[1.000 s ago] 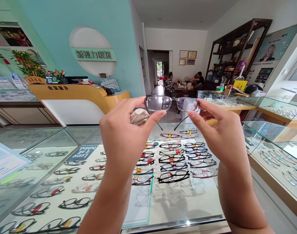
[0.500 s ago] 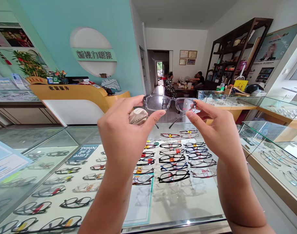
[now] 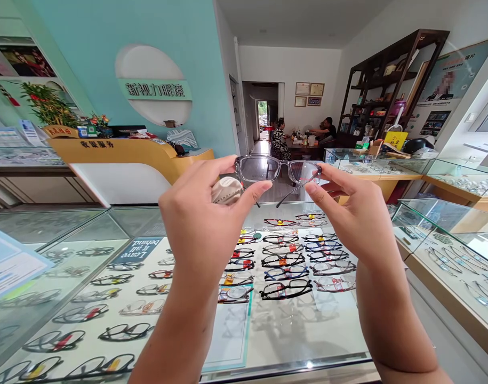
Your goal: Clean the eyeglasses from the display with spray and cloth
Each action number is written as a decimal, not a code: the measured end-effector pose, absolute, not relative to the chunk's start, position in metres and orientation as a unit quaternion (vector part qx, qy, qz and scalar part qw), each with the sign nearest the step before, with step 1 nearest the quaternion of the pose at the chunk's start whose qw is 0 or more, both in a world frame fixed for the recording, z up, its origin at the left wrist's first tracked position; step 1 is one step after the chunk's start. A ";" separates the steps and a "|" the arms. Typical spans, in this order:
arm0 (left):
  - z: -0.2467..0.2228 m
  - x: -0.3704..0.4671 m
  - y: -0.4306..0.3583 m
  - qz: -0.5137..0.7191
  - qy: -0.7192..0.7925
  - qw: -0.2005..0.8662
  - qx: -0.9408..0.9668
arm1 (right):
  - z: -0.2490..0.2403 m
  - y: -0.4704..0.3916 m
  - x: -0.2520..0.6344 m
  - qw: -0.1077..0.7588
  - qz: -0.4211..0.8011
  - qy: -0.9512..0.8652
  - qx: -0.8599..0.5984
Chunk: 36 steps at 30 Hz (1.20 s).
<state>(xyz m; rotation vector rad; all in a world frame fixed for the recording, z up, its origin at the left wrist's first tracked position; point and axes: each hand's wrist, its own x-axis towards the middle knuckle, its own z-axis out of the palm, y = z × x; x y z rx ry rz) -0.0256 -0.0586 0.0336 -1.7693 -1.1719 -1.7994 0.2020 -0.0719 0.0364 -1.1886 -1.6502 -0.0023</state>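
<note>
A pair of eyeglasses (image 3: 284, 162) with a clear greyish frame is held level above the glass counter, its thin dark temples folded back beneath. My left hand (image 3: 201, 213) pinches one end of the frame between thumb and fingers. Tucked in that same palm is a folded beige cloth-like piece (image 3: 226, 190) with a notched edge; most of it is covered by the hand. At the opposite end, my right hand (image 3: 356, 213) grips the frame by the rim and hinge, thumb below. Rows of eyeglass frames (image 3: 286, 289) lie in the display case under both hands.
The glass display case (image 3: 303, 341) spans the front. More glass cases (image 3: 447, 240) stand on the right. Beyond is a yellow-and-white reception desk (image 3: 127, 160) at left. Two people (image 3: 279, 138) sit by a table at the back. A printed sheet (image 3: 12, 266) is at far left.
Almost nothing differs. Both hands keep their hold on the eyeglasses, and the temples have shifted very slightly upward.
</note>
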 end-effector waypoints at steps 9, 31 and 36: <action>0.036 -0.025 -0.062 -0.625 -0.428 0.161 -0.632 | 0.037 -0.073 0.201 0.526 -0.013 -0.694 -0.492; 0.035 -0.027 -0.059 -0.621 -0.452 0.103 -0.633 | 0.036 -0.075 0.199 0.529 -0.061 -0.687 -0.495; 0.034 -0.027 -0.057 -0.621 -0.451 0.098 -0.634 | 0.035 -0.075 0.199 0.533 -0.075 -0.681 -0.496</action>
